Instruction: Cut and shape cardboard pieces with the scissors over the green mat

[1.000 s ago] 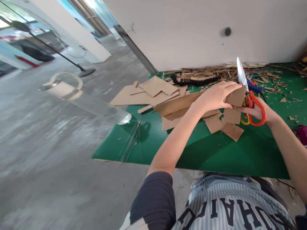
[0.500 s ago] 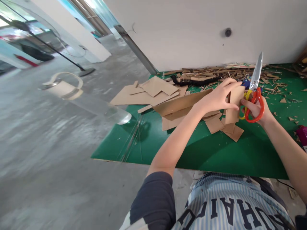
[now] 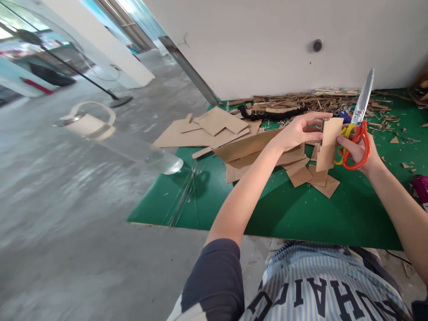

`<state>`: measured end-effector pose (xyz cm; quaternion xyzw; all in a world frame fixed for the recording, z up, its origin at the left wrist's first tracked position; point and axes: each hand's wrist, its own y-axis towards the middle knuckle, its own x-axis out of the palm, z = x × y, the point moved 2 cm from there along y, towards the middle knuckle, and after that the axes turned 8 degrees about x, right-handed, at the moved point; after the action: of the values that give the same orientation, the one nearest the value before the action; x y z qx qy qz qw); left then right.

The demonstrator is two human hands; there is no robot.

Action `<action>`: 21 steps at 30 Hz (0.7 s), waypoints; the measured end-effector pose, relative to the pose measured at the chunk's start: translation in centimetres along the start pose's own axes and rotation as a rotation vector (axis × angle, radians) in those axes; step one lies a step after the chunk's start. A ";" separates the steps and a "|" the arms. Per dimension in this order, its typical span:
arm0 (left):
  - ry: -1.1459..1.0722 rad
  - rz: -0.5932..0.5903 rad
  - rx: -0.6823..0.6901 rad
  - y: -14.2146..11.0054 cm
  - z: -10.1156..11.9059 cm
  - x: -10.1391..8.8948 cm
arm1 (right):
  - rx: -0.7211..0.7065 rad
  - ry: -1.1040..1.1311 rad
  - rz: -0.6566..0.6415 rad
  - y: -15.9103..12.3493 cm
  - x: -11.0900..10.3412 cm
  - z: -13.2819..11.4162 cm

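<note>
My left hand (image 3: 301, 130) pinches the left edge of a small piece of brown cardboard (image 3: 329, 140), held upright above the table. A crosswise line runs over its middle; whether that is a fold or two overlapping pieces I cannot tell. On the right side, my right hand (image 3: 363, 154) is closed with its thumb against the cardboard. It also keeps hold of a pair of scissors (image 3: 362, 101) with one red and one yellow handle, blades pointing up and away. Below the hands lie several cut cardboard squares (image 3: 298, 175).
A long folded cardboard strip (image 3: 249, 145) and larger sheets (image 3: 214, 120) lie left on the green table (image 3: 214, 205). Scraps (image 3: 334, 101) and a black cord-like item (image 3: 274, 114) line the wall. A clear cylinder (image 3: 143, 154) extends past the left edge. A purple object (image 3: 420, 187) sits far right.
My left fingers have shifted from the cardboard's top and face to its left edge, exposing the crosswise line. The scissors have tilted slightly to the right with my right hand.
</note>
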<state>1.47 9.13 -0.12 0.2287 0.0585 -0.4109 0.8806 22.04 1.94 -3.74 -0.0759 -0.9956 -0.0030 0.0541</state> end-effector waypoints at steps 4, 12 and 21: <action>0.029 0.046 -0.080 0.3 -0.6 0.4 | -0.012 -0.050 0.048 0.1 -0.1 0.1; 0.037 0.258 -0.154 0.8 -0.4 1.4 | -0.077 -0.125 0.170 0.7 -0.9 0.4; -0.010 0.187 -0.169 0.2 0.7 0.8 | -0.195 -0.315 0.129 0.6 -1.1 -0.1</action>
<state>2.13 8.41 0.31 0.1560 0.0668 -0.3218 0.9315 23.19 2.33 -3.75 -0.1437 -0.9799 -0.0839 -0.1101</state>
